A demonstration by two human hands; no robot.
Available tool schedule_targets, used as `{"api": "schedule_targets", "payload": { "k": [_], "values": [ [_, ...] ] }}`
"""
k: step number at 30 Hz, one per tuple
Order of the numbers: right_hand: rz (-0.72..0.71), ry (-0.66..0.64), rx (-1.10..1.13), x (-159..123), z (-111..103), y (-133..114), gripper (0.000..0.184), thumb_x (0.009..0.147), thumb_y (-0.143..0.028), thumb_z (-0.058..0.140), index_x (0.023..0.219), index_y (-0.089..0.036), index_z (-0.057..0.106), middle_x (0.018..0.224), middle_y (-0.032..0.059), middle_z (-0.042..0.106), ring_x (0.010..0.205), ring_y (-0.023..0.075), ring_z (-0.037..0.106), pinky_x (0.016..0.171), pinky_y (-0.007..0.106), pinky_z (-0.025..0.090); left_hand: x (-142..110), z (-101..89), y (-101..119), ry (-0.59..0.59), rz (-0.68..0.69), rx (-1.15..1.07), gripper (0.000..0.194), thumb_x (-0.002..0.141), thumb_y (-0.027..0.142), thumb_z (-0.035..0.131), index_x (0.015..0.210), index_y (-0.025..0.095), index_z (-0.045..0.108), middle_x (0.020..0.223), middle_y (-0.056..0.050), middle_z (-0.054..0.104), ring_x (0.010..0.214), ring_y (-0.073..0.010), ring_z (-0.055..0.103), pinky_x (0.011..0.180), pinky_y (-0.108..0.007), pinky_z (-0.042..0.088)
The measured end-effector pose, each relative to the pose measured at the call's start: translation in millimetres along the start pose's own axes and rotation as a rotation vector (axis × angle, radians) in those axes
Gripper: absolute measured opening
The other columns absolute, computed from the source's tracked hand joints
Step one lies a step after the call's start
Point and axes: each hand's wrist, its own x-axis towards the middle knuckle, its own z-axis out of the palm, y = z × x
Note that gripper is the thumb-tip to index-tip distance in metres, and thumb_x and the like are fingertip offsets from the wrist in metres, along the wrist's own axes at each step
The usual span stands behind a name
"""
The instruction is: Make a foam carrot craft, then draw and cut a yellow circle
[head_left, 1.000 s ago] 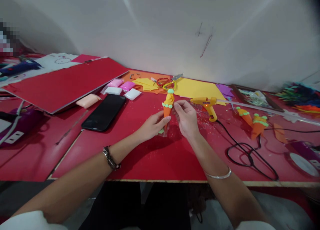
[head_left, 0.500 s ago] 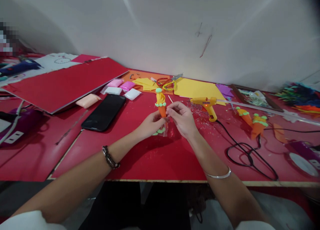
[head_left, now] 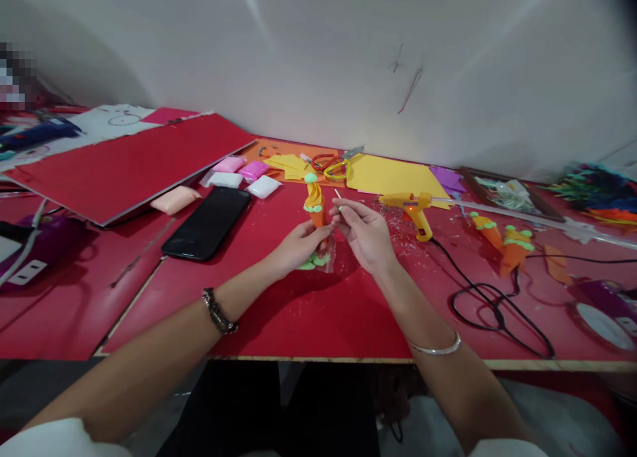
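My left hand (head_left: pixel 301 246) is closed around the lower part of a paper ice-cream cone (head_left: pixel 317 218), which stands upright. The cone is orange, with a yellow swirl, a ring of pale green balls and one green ball on top. Just right of it, apart from the cone, my right hand (head_left: pixel 365 235) pinches a small pale green ball (head_left: pixel 340 208) between thumb and fingertips. Beneath my left hand, pale green clay (head_left: pixel 313 262) lies in clear plastic, partly hidden. A thin pale stick (head_left: pixel 338 194) shows just beyond my right fingers; I cannot tell what it rests on.
A yellow glue gun (head_left: pixel 417 213) with a lit light stands to the right, its black cord (head_left: pixel 490 304) looped on the table. Two finished cones (head_left: pixel 515 248) lie farther right. Left are a phone (head_left: pixel 206 223) and clay packets (head_left: pixel 263 187); scissors (head_left: pixel 343 164) lie behind.
The cone has shifted slightly left in my left hand. My right fingers have drawn back from the cone, and the small green ball between them now shows.
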Motion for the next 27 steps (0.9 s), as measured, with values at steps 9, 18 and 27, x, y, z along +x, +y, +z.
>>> {"api": "schedule_targets", "payload": {
  "k": [9,18,27],
  "values": [
    [-0.040,0.082,-0.002,0.7,-0.9,-0.1,0.017,0.067,-0.022,0.065,0.084,-0.022,0.066,0.074,-0.0020,0.064,0.065,0.0057,0.056,0.068,0.019,0.048,-0.3,0.6,-0.7,0.011,-0.020,-0.043,0.020,0.080,0.028,0.044,0.065,0.015,0.045,0.054,0.002,0.047,0.044,-0.0047,0.040,0.045,-0.018,0.031],
    [-0.324,0.072,-0.407,-6.8,5.6,-8.1,0.012,0.074,-0.028,0.058,0.081,-0.027,0.067,0.083,0.0006,0.059,0.079,0.0117,0.055,0.073,0.026,0.047,-3.8,1.8,8.0,-0.061,-0.093,0.049,0.030,0.081,0.034,0.042,0.059,0.013,0.047,0.050,0.002,0.049,0.042,-0.0047,0.041,0.043,-0.018,0.031],
    [-0.413,0.048,-0.481,-7.7,8.2,-9.1,0.015,0.075,-0.020,0.057,0.082,-0.029,0.067,0.087,0.0006,0.052,0.086,0.0112,0.051,0.075,0.024,0.044,-3.1,0.6,6.2,-0.143,-0.084,0.065,0.032,0.081,0.036,0.042,0.059,0.013,0.050,0.050,0.001,0.052,0.043,-0.0052,0.042,0.045,-0.018,0.032]
  ]
}}
